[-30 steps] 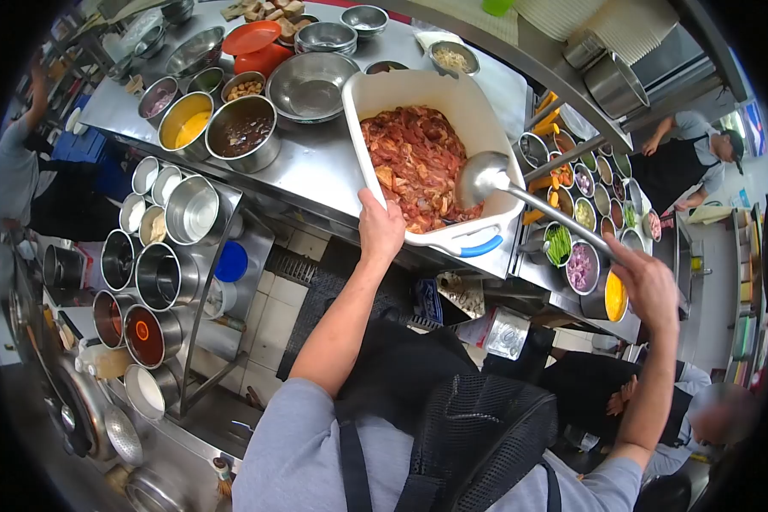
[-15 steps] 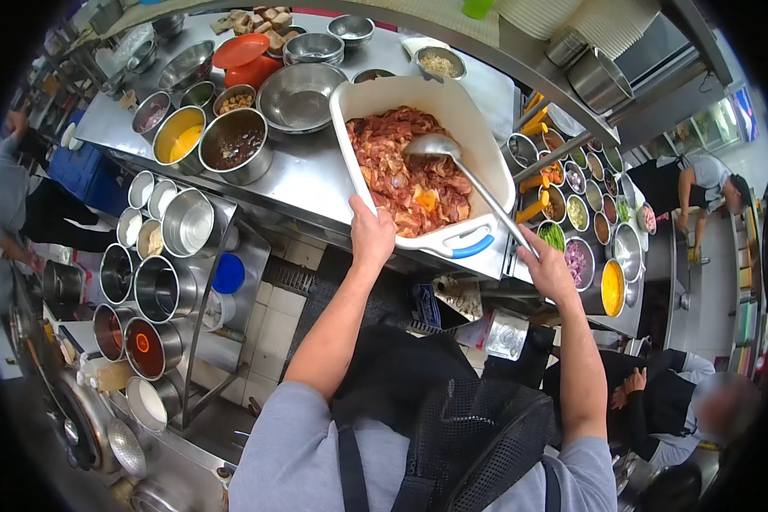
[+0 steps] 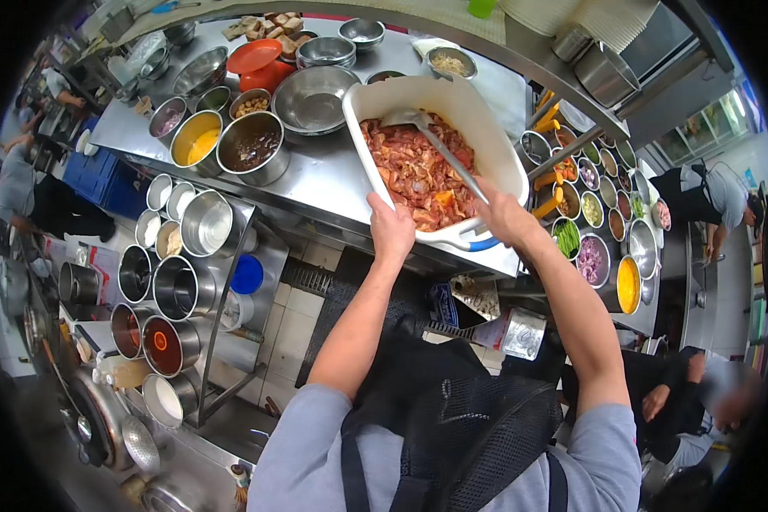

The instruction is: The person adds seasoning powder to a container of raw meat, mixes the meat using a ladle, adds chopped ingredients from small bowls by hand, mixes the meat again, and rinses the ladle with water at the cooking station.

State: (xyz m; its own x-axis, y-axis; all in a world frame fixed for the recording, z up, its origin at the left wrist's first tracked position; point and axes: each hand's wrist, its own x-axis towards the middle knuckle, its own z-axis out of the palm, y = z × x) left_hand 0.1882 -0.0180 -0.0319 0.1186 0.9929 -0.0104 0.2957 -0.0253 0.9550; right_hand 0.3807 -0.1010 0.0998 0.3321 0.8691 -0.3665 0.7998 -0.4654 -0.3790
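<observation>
A white plastic tub (image 3: 499, 136) full of raw, sauce-coated meat pieces (image 3: 418, 175) stands at the front of the steel counter. My left hand (image 3: 392, 229) is closed on the tub's near-left rim. In my right hand (image 3: 505, 215), above the near-right rim, is the handle of a long metal ladle (image 3: 452, 158). The ladle's bowl rests against the meat near the tub's far-left wall. A patch of orange-yellow, like egg yolk, shows among the meat nearest me. My right hand partly covers the tub's blue-and-white handle (image 3: 484, 243).
Left of the tub are a pot of dark sauce (image 3: 254, 149), a pot of yellow liquid (image 3: 196, 141) and a wide steel bowl (image 3: 316, 101). Containers of chopped ingredients (image 3: 590, 260) line the right side. A steel shelf (image 3: 563, 51) overhangs the back. Co-workers stand at both sides.
My right hand has moved forward and left over the tub's rim, pushing the ladle's bowl from the middle of the meat toward the far-left wall. My left hand keeps its hold.
</observation>
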